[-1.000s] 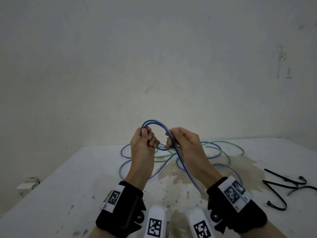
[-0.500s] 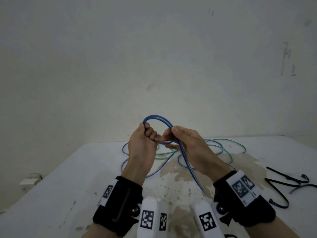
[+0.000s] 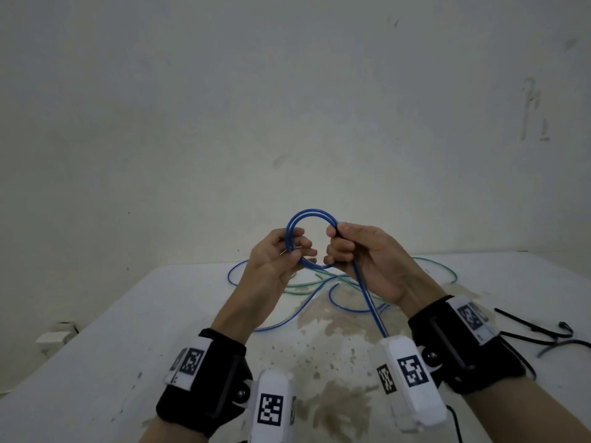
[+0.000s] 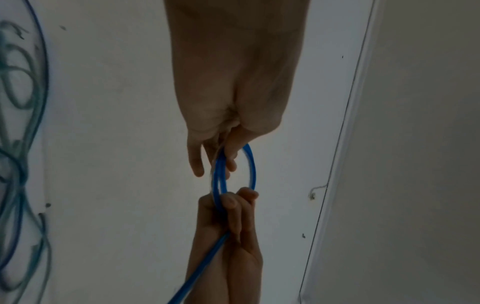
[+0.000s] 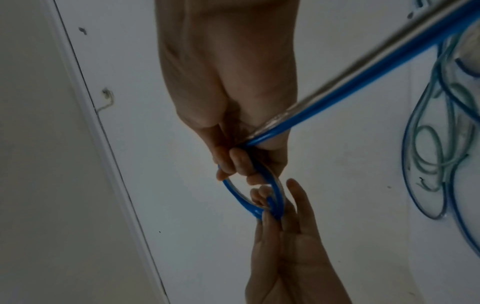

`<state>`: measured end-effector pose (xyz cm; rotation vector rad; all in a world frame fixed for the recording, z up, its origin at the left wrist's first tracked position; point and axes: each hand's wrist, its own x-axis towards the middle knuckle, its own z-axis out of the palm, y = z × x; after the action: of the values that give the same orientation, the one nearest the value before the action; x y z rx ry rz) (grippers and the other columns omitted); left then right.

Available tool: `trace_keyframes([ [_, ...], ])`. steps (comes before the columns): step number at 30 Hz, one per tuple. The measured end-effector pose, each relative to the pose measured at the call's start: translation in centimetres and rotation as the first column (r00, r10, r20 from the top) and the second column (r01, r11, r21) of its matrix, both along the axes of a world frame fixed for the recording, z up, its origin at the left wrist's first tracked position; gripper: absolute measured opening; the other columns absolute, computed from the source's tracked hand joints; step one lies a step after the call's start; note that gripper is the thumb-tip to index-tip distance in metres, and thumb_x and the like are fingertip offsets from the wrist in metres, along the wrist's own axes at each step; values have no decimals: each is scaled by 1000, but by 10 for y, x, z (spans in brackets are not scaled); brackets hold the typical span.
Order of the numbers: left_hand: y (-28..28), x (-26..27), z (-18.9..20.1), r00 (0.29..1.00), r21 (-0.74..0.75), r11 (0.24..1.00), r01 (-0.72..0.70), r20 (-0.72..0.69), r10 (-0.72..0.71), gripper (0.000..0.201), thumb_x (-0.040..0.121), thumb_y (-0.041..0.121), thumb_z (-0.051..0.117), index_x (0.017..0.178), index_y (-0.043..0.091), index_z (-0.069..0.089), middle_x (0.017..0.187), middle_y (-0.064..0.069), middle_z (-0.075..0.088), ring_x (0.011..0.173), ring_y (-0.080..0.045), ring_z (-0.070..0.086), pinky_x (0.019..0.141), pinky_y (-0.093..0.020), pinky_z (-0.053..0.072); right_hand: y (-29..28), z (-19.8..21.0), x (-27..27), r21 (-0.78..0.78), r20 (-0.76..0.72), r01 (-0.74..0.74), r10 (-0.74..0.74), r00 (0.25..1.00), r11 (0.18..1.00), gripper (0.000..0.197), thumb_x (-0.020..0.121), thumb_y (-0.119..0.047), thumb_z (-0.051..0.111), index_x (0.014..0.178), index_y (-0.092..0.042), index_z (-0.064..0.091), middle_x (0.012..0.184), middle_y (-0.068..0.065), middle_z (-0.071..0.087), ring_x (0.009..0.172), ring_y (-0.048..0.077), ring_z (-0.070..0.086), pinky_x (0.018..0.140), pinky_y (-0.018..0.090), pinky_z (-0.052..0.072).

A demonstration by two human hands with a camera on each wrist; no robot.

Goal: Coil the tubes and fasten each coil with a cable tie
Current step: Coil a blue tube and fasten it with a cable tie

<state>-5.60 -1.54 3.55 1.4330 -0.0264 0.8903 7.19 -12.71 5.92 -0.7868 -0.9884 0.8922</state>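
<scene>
I hold a blue tube (image 3: 300, 216) up over the table, bent into a small round loop between my hands. My left hand (image 3: 292, 251) pinches the loop's left side, where the strands overlap. My right hand (image 3: 335, 247) grips the right side, and the tube's long tail runs down past that wrist. In the left wrist view the loop of the blue tube (image 4: 251, 162) spans both sets of fingers. In the right wrist view the tail of the blue tube (image 5: 376, 74) crosses close to the camera. A green tube (image 3: 444, 263) lies loose on the table, tangled with the rest of the blue one.
Black cable ties (image 3: 527, 324) lie on the white table (image 3: 128, 330) at the right. A brown stain (image 3: 335, 314) covers the middle. A plain wall stands right behind the table. A small white object (image 3: 54, 335) sits beyond the left edge.
The wide arch of blue tube has closed into a smaller, rounder loop. My right hand has shifted up onto the loop's right side, and both hands sit a little higher.
</scene>
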Motion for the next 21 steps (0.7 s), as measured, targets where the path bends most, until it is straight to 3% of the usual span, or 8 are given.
trace_keyframes([
  [2,-4,1,4,999,-34,999,-9,30,10,26,89,-16,36,99,2,51,78,-4,57,72,-15,61,77,-25,53,-1,2,1,-17,16,3,-2,1000,1000,23,95,-14,39,83,-4,55,56,-3,36,52,10,35,63,26,47],
  [6,-11,8,7,989,-243,970,28,151,9,30,87,-19,28,87,6,45,73,-2,46,58,-9,48,58,-20,44,-1,3,-5,-44,136,40,-34,990,998,24,97,-13,38,84,-4,55,59,-1,42,54,12,39,68,29,45],
  [11,-14,11,8,972,-349,937,15,226,68,22,91,-6,31,82,9,46,75,-1,46,62,-10,41,60,-21,36,1,1,-15,-51,258,143,-125,958,988,25,97,-15,41,81,-7,59,77,4,56,75,14,55,71,24,52],
  [13,-13,11,7,967,-385,922,41,247,60,20,95,5,32,80,10,46,72,1,46,62,-11,39,61,-23,35,2,0,-15,-87,253,135,-109,961,987,25,97,-17,42,83,-7,60,91,9,60,89,19,60,78,30,57],
  [17,-9,12,0,973,-437,899,28,219,76,30,100,22,30,77,12,44,63,3,41,57,-10,38,62,-23,35,2,2,-12,-168,210,34,2,978,985,25,98,-15,42,86,-3,60,102,20,64,100,33,63,87,46,54],
  [21,3,7,-6,998,-297,955,-21,53,38,29,100,16,29,76,9,44,64,0,43,60,-14,42,62,-24,41,-1,1,-5,-233,145,-64,100,984,970,26,97,-14,42,84,-1,60,93,20,64,99,35,63,91,50,51],
])
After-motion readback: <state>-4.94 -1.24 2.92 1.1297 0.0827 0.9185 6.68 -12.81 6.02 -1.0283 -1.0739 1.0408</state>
